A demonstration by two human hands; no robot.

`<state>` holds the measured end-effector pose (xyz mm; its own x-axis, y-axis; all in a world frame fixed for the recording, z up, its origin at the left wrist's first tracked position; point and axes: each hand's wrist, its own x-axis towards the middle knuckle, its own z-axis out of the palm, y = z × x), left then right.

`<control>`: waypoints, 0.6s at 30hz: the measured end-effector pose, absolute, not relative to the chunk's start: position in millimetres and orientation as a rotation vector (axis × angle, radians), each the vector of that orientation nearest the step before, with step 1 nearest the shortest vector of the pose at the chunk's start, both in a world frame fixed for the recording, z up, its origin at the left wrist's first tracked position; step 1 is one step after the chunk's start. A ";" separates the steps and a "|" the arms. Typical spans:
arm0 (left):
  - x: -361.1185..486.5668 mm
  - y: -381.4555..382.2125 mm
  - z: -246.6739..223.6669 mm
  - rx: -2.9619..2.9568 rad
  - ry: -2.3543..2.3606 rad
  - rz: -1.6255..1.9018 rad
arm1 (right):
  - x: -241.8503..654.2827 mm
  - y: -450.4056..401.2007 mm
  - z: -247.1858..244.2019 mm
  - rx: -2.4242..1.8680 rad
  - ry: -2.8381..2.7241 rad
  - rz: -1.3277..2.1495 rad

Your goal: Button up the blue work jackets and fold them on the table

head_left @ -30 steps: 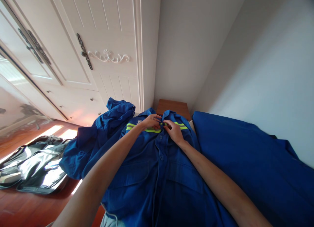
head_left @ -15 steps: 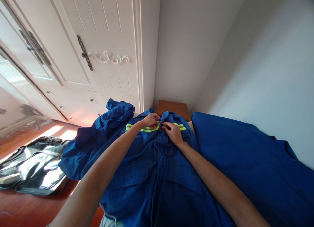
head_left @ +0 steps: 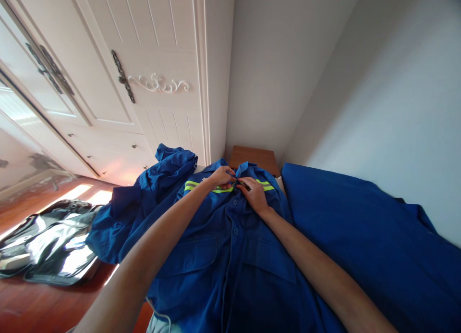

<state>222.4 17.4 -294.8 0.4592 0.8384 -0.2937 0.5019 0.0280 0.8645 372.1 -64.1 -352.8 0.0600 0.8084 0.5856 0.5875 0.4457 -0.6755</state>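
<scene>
A blue work jacket (head_left: pixel 201 227) with yellow-green reflective stripes lies front up before me, its collar at the far end. My left hand (head_left: pixel 222 177) pinches the left edge of the front placket just below the collar. Close against it, my right hand (head_left: pixel 253 192) has its fingers closed on the other front edge at stripe height. The fingertips of both hands nearly meet, and the bit of cloth or button between them is too small to make out. Below the hands, a button (head_left: pixel 235 203) and another button (head_left: pixel 235 231) show on the placket.
Another crumpled blue garment (head_left: pixel 144 189) lies to the left, and a large blue cloth (head_left: pixel 360 222) to the right. A white wardrobe (head_left: pixel 165 30) stands at the far left. Beyond the collar is a wooden surface (head_left: pixel 254 157). An open suitcase (head_left: pixel 54 241) rests on the floor.
My fingertips have drawn slightly closer together at the placket. The jacket and both arms stay almost in place.
</scene>
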 end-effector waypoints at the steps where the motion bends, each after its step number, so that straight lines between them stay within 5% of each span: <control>1: 222.1 17.0 -294.0 1.617 1.180 0.387 | 372.2 -63.7 -353.6 -1.247 -1.639 0.245; 18: 210.9 16.0 -305.4 1.515 0.885 0.541 | 372.0 -61.4 -355.5 -1.216 -1.695 0.074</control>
<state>210.9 16.0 -305.4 0.5971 0.7863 -0.1586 0.2181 0.0311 0.9754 372.0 -61.4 -355.5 0.0126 0.7375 0.6753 0.6756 0.4915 -0.5495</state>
